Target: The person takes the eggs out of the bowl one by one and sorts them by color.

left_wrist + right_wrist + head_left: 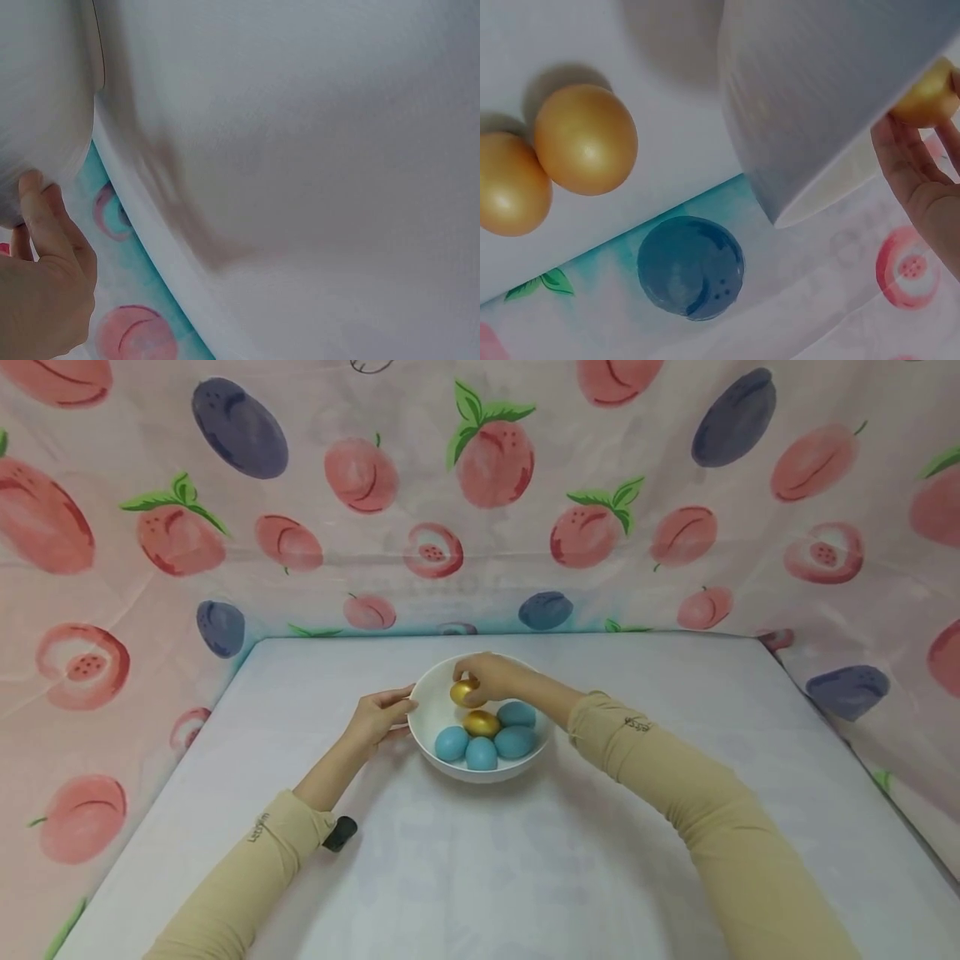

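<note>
A white bowl (427, 718) stands on the table, with several blue eggs (514, 742) and one golden egg (482, 723) lying in it. My left hand (375, 717) grips the bowl's left rim, thumb on the edge and fingers outside; the left wrist view has the fingers against the bowl's outer wall (45, 97). Over the far part of the bowl, my right hand (491, 675) pinches another golden egg (465, 693) between thumb and fingers. The right wrist view also shows this held egg (928, 97) near the rim.
Two more golden eggs (586, 139) rest on the white table beside the bowl in the right wrist view; they do not show in the head view. A small black object (341, 833) is by the left sleeve. Fruit-printed cloth (495, 543) rises behind the table.
</note>
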### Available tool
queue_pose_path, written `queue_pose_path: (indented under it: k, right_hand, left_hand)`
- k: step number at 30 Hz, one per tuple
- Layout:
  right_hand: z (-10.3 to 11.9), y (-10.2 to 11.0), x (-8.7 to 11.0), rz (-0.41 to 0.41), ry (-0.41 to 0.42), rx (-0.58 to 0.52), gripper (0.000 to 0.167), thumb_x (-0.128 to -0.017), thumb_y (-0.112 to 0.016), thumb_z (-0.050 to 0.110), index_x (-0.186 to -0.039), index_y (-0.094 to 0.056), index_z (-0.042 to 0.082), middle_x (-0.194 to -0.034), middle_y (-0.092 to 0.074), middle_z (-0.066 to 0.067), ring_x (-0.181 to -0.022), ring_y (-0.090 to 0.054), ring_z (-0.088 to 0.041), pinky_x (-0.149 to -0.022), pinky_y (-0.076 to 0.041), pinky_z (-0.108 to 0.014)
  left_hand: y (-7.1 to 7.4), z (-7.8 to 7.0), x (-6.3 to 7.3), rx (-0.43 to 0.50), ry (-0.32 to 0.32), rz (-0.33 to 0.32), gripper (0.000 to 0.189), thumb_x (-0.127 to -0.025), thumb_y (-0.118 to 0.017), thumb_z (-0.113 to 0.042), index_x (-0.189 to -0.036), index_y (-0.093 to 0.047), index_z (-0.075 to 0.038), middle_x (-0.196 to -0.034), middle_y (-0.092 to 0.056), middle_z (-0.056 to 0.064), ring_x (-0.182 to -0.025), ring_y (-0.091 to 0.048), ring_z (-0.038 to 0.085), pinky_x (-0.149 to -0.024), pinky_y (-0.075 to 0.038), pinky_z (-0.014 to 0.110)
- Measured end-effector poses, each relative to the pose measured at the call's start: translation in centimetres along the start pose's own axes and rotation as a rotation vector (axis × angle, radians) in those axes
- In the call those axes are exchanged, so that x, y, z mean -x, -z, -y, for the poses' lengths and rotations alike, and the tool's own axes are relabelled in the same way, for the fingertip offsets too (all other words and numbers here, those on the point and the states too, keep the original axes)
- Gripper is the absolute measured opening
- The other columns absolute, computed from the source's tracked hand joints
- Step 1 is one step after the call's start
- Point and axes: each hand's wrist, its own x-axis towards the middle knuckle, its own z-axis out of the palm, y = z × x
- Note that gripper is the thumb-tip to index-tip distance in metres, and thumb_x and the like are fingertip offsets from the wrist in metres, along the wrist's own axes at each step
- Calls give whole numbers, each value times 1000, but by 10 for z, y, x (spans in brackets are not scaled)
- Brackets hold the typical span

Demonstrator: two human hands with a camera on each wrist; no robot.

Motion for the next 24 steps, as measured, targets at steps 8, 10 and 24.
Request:
queue_pose_path:
  k: [8,10,24]
  right_hand:
    - [-3,6,16,-66,24,-87,37,-88,-67,19,-121,-59,7,-112,-61,-11,-98,-53,-24,-88,-53,-30]
    - [-3,8,20,-82,28,-107,36,-87,-68,18,-120,-59,7,-110,-61,-11,-95,-53,-23,-84,-53,-28]
    - [-16,3,49,-151,20,-207,33,-87,-66,18,-117,-59,6,-111,-61,-11,-99,-56,-25,-88,-55,-30]
  left_hand:
    - [1,1,0,-8,-4,10,47,-93,-59,-16,-137,-49,-8,-139,-49,18,-77,-63,2,-81,-59,25]
    - [1,1,0,-10,-3,13,47,-93,-59,-17,-137,-48,-8,-140,-49,18,-78,-63,2,-80,-59,25]
    - [1,-1,1,-18,5,16,47,-93,-58,-17,-138,-47,-9,-141,-48,16,-77,-63,2,-75,-59,20]
